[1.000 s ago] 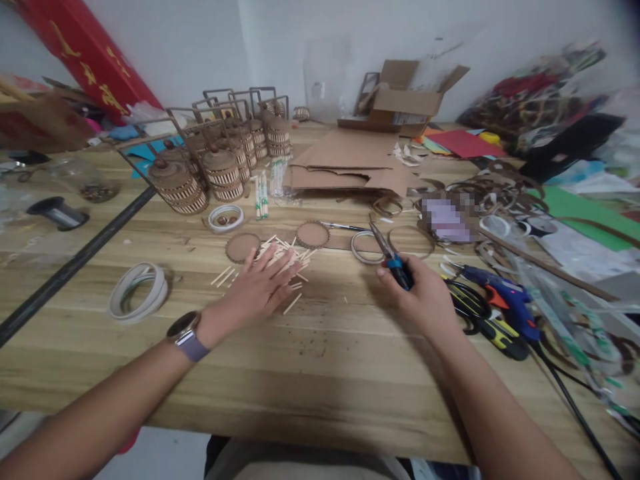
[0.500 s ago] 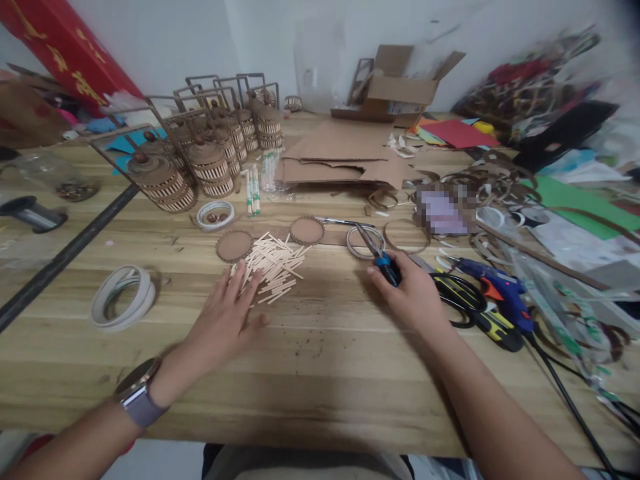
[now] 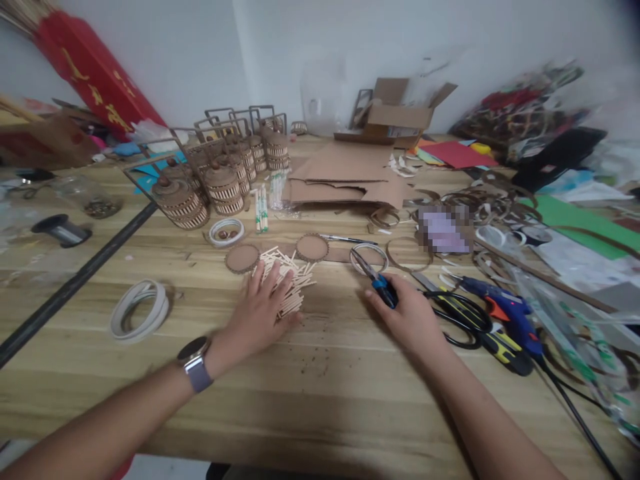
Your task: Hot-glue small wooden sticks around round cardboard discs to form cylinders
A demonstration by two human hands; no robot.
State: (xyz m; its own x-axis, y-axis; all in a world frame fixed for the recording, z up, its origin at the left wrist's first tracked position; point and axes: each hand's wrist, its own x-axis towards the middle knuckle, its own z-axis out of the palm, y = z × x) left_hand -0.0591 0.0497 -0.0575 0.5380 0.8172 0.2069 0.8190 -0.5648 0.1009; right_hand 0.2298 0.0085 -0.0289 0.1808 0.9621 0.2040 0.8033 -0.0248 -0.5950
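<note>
My left hand [image 3: 260, 313] lies flat with fingers stretched out on a heap of short wooden sticks [image 3: 293, 277] on the wooden table [image 3: 320, 393]; a watch sits on that wrist. My right hand [image 3: 407, 317] is closed round the blue handles of small pliers [image 3: 376, 279], whose tips point away toward a tape ring [image 3: 369, 258]. Two toothed cardboard discs [image 3: 242, 257] [image 3: 312, 247] lie just beyond the sticks.
Several cardboard lanterns [image 3: 220, 180] stand at the back left, flat cardboard sheets [image 3: 345, 177] and an open box [image 3: 400, 117] behind. Scissors [image 3: 463, 313] and a blue glue gun [image 3: 505, 310] lie right of my right hand. A white tape roll [image 3: 140, 310] lies left.
The scattered sticks have been swept into a tighter heap. My left hand drew back toward me, then returned onto the heap. My right hand kept hold of the pliers.
</note>
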